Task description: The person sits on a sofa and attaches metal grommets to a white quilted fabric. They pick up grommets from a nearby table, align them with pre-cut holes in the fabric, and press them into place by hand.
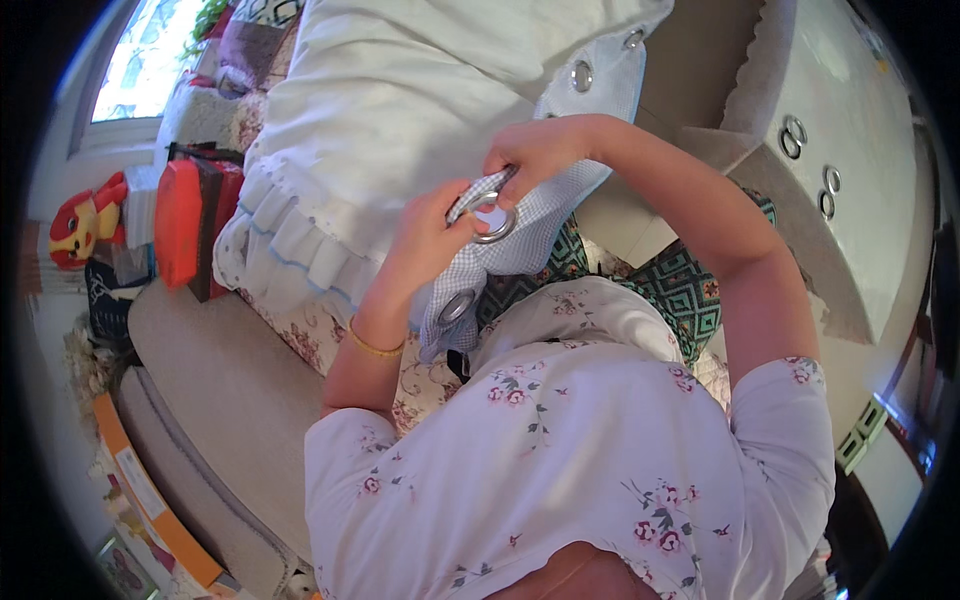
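A white curtain (405, 82) with a ruffled, blue-trimmed edge spreads out before me. Along its checked blue-and-white header band (551, 225) sit several silver grommets, among them one (581, 76) towards the far end and one (456, 307) near my lap. Between my hands is a silver grommet ring (496, 234) at a folded part of the band. My left hand (431, 236) pinches the ring and cloth from the left, thumb on the ring's rim. From above, my right hand (536, 159) grips the folded band, its fingertips at the ring; part of the fold is hidden beneath them.
On the right, a table with a pale cover (847, 180) bears several loose rings (793, 136). A beige sofa cushion (217, 382) lies to my left, below a red box (178, 221) and a red-and-yellow plush toy (86, 225). A window (142, 64) is at the upper left.
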Available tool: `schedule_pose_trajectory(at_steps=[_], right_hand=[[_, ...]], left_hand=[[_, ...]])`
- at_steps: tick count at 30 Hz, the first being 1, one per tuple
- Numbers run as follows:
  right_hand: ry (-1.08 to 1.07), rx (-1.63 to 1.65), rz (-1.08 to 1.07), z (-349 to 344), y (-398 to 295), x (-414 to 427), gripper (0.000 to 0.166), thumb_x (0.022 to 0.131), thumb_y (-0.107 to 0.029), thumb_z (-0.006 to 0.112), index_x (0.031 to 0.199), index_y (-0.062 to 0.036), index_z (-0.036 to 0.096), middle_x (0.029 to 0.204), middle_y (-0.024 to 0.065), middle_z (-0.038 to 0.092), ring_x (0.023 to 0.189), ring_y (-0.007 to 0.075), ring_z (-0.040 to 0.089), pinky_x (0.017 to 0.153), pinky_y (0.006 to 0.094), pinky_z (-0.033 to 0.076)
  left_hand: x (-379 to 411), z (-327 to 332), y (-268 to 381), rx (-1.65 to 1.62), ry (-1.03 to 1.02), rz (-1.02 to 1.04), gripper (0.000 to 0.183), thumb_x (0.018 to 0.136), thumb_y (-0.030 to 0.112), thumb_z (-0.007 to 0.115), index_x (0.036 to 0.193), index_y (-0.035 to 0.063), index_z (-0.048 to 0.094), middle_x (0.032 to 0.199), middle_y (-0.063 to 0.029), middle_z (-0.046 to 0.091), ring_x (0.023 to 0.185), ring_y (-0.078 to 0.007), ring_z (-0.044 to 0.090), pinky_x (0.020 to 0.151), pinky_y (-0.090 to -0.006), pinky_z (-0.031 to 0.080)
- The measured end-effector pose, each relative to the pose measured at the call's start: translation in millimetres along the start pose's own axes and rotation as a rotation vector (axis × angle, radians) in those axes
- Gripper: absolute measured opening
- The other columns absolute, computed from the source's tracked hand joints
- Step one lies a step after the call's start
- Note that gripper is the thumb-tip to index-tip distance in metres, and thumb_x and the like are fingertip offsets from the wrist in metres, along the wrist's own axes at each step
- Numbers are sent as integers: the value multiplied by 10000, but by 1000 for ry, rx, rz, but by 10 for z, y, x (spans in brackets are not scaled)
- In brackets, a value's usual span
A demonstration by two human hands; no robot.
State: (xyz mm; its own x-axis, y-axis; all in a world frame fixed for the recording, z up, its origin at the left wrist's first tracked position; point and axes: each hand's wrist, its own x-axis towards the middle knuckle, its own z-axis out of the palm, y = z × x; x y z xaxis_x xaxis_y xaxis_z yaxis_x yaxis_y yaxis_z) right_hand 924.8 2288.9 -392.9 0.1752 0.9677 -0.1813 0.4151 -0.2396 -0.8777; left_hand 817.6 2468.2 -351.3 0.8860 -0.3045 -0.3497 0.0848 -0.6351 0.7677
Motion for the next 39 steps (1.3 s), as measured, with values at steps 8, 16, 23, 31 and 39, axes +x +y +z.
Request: schedule_pose_trajectory(at_steps=[8, 16, 23, 31, 39], right_hand=[[211, -48, 10, 52, -104, -145, 288, 760, -257, 626, 798, 21, 566, 576, 109, 478, 536, 157, 423, 513, 323, 358], [229, 55, 129, 75, -63, -217, 289, 761, -248, 621, 855, 23, 589, 664, 161, 554, 584, 207, 492, 566, 337, 392], [380, -64, 87, 147, 33, -225, 279, 740, -248, 637, 871, -4, 601, 699, 146, 565, 649, 246, 529, 622, 352, 419], [531, -316, 12, 328, -32, -296, 279, 707, -246, 658, 877, -30, 607, 789, 128, 573, 737, 292, 549, 669, 385, 427], [324, -87, 58, 285, 39, -354, 258, 743, -249, 630, 887, -35, 612, 787, 146, 575, 730, 294, 550, 637, 364, 419]], left_hand=[[95, 92, -347, -212, 150, 75, 268, 755, 51, 571, 1012, -25, 559, 809, -67, 618, 721, -116, 569, 633, -240, 443], [110, 125, -277, -268, 127, 7, 249, 756, 118, 611, 968, -12, 594, 742, 0, 566, 639, -57, 453, 573, -220, 381], [114, 171, -296, -268, 159, 3, 213, 754, 85, 591, 944, -12, 599, 740, -5, 601, 639, -54, 464, 560, -219, 374], [78, 228, -291, -171, 155, 76, 196, 765, 72, 574, 947, 2, 593, 762, -50, 636, 608, -88, 496, 560, -242, 399], [59, 275, -227, -104, 188, 109, 209, 767, 78, 575, 963, 6, 583, 779, -107, 638, 610, -132, 535, 563, -276, 421]])
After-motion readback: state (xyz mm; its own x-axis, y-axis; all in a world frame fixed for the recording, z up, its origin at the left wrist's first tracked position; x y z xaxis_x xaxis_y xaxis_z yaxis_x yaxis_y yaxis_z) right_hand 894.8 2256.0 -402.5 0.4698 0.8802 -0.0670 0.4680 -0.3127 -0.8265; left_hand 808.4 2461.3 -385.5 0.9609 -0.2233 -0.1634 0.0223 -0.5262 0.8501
